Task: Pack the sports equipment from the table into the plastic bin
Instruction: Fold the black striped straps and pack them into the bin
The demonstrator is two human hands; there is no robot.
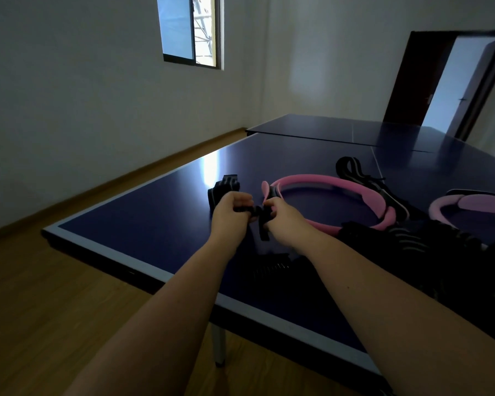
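Both my hands hold one black strap (262,224) above the blue table (143,224). My left hand (230,214) grips its left end with curled fingers. My right hand (282,221) pinches the other part, and a loose tail hangs down between the hands. A black glove (222,187) lies just beyond my left hand. A pink exercise ring (335,181) lies flat behind my right hand. A second, paler pink ring (469,202) sits at the right edge. No plastic bin is in view.
Black straps with grey stripes (352,170) lie behind the pink ring, and a dark heap of gear (429,247) covers the table's right side. Another small dark item (272,265) lies between my forearms. Wooden floor (69,281) runs along the left. A doorway (463,87) stands open far right.
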